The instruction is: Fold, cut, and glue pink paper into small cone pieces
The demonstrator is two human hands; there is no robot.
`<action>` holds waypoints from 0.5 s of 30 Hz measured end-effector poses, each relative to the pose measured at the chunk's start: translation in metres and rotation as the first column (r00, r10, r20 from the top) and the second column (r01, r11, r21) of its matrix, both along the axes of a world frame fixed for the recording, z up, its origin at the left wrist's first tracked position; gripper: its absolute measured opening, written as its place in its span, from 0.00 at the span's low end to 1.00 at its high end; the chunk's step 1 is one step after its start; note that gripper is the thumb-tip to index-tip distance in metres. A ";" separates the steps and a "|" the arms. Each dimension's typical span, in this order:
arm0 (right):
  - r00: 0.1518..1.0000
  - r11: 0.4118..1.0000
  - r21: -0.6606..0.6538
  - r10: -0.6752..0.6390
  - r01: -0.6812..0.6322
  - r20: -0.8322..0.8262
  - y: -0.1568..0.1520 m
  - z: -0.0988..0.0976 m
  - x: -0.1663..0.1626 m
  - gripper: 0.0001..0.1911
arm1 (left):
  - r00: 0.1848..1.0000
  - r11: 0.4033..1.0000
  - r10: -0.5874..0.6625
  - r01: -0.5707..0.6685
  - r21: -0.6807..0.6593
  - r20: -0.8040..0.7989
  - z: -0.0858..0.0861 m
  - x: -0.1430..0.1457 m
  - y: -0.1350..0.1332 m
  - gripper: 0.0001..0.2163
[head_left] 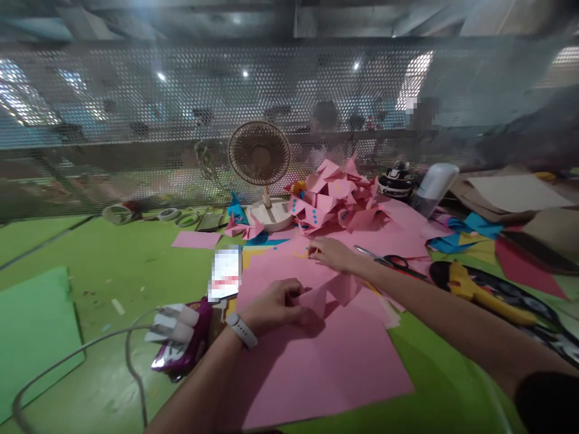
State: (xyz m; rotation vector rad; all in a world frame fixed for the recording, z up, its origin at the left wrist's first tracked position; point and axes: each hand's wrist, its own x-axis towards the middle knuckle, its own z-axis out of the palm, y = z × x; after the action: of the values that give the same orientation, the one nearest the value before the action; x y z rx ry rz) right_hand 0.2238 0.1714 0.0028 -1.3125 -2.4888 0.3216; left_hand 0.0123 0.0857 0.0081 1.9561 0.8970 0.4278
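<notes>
Pink sheet (325,361) flat at near edge of table (113,259) | left hand (275,304) pinched shut on half-folded piece (319,296), mid-table | right hand (332,253) fingertips on paper, grip unclear | folded pile (337,199) finished at far edge, this fold incomplete

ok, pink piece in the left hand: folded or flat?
Folded. The pink piece pinched by the left hand rises in creased flaps and casts a shadow on the flat pink sheet beneath.
</notes>
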 end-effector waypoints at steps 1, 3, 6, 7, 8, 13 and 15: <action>0.999 0.999 -0.018 0.030 -0.030 0.010 0.004 0.001 -0.005 0.06 | 1.000 1.000 -0.002 0.002 0.018 -0.002 0.000 0.000 0.000 0.05; 0.995 0.993 -0.065 0.098 -0.096 0.032 0.012 0.004 -0.014 0.05 | 1.000 0.999 -0.001 0.002 0.046 -0.015 0.000 -0.001 0.000 0.05; 0.984 0.979 -0.121 0.171 -0.164 0.057 0.026 0.009 -0.028 0.07 | 0.999 1.000 0.018 -0.017 0.023 -0.036 0.001 -0.001 -0.001 0.06; 0.981 0.977 -0.127 0.183 -0.174 0.063 0.030 0.009 -0.033 0.08 | 0.999 1.000 0.028 -0.028 -0.005 -0.032 0.002 -0.001 -0.001 0.07; 0.980 0.976 -0.126 0.189 -0.179 0.066 0.034 0.009 -0.037 0.09 | 0.999 0.998 0.036 -0.037 -0.045 -0.020 0.002 -0.001 -0.002 0.08; 0.973 0.973 -0.090 0.219 -0.212 0.074 0.039 0.000 -0.050 0.08 | 0.997 0.974 0.039 -0.024 -0.225 0.063 0.003 0.001 -0.005 0.14; 0.971 0.972 -0.080 0.229 -0.223 0.074 0.038 -0.001 -0.050 0.06 | 0.995 0.972 0.037 -0.014 -0.236 0.095 0.003 0.001 -0.005 0.13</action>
State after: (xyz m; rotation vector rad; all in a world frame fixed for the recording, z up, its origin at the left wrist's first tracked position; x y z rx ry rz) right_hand 0.1733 0.2098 0.0015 -1.0877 -2.7264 0.4192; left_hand 0.0136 0.0808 0.0111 1.6943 0.8694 0.4098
